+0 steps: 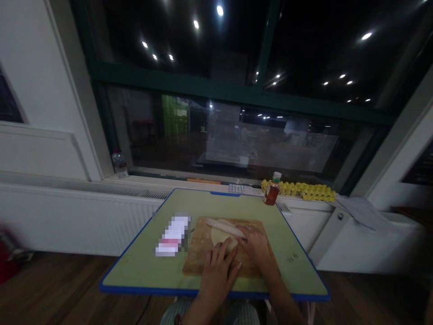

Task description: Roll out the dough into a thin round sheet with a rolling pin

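A flat piece of pale dough (219, 238) lies on a wooden board (194, 257) in front of me. Across its upper part rests a light rolling pin (221, 225), tilted down to the right. My right hand (253, 243) is closed around the pin's right end. With fingers spread, my left hand (218, 266) lies over the near edge of the dough, its fingertips on or just above it. The part of the dough under my fingers is hidden.
The board sits on a green, blue-edged table (135, 266). A blurred, bright phone-like object (173, 235) lies left of the board. At the back right stands a red-brown sauce bottle (272, 189). Yellow egg cartons (301, 190) and a plastic bottle (119, 163) occupy the windowsill.
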`<state>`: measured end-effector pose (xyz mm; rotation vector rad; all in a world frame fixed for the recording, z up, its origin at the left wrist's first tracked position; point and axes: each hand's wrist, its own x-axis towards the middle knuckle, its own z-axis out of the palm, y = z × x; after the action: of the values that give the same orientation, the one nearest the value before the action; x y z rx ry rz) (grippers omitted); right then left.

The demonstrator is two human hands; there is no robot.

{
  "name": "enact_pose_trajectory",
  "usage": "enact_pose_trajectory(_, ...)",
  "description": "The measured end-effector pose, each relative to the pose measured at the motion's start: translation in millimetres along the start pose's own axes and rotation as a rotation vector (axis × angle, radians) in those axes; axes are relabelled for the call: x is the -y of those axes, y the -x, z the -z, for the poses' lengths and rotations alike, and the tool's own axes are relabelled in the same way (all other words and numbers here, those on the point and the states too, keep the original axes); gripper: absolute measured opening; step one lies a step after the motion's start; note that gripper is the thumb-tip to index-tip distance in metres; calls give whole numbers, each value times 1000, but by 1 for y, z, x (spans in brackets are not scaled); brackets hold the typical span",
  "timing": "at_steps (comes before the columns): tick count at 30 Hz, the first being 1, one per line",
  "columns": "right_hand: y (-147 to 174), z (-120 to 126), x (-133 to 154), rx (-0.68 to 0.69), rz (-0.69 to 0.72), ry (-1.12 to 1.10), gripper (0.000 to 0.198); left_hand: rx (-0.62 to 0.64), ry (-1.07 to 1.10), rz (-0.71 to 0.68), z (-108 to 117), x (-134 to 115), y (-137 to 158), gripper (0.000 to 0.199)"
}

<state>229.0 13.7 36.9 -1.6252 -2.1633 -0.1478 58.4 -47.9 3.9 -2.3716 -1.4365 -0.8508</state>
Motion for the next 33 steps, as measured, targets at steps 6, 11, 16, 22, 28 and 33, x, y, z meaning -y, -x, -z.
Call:
enact_pose_trajectory(6, -1, 8, 5, 25, -12, 11, 36, 22, 25, 15, 3, 2, -4, 32)
enact_pose_trajectory(11, 0, 8, 5, 27, -19, 4, 35, 46, 8, -64, 8, 7, 1, 43)
enact_pose_trajectory(16, -1, -2, -5, -34, -84, 9, 32, 73, 10, -128, 8, 4, 2, 49)
enact_pose_trajectory(22, -2, -7, -9, -57, -90, 1, 31, 36, -11, -66, -7, 3, -10, 46)
enact_pose_trajectory(28, -1, -8, -10, -72, -88, -13, 32, -12, -3, -31, -13, 2, -15, 43)
enact_pose_trajectory(33, -3, -9, -10, -36, -92, -40, 34, -7, 21, -10, -14, -2, -13, 44)
